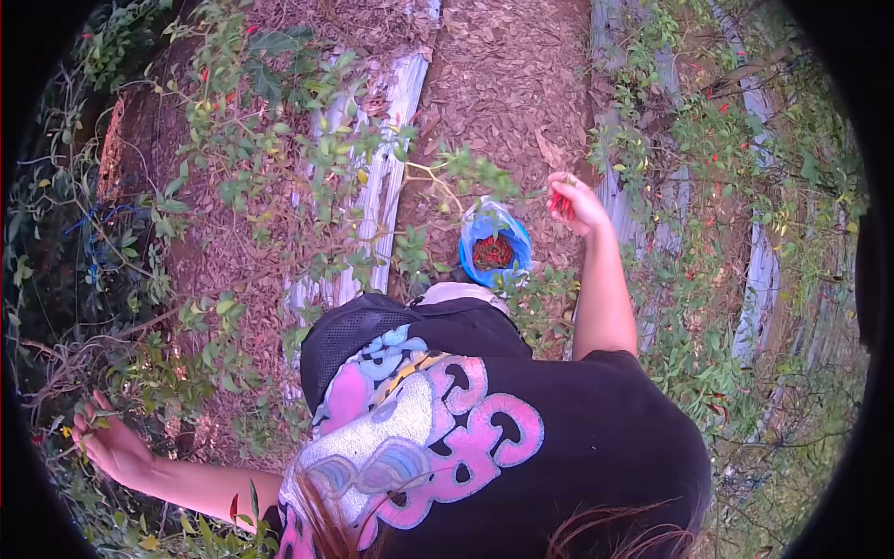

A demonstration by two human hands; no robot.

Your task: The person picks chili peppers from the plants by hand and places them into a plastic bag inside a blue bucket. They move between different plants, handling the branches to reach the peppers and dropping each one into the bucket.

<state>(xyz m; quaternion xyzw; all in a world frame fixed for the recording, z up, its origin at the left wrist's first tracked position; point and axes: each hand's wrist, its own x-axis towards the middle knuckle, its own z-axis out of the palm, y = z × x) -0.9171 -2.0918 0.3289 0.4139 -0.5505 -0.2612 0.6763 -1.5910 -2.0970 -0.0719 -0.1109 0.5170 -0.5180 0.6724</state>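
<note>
My right hand (582, 207) is closed around several small red chili peppers (562, 205), raised just right of the bucket. Below it to the left, a blue bucket (521, 264) with a pale plastic liner holds a heap of red chilies (492, 252). My left hand (114, 445) reaches far out to the left among the pepper plant's twigs and leaves (70, 373). Its fingers look apart, and I see nothing held in them. A red chili (234, 508) hangs beside my left forearm.
Pepper plants (708, 140) with scattered red fruit line both sides. Strips of silvery plastic sheeting (396, 140) run along the rows. Dry leaves cover the path (512, 84) between them. A leafy branch (466, 168) leans over the path near the bucket.
</note>
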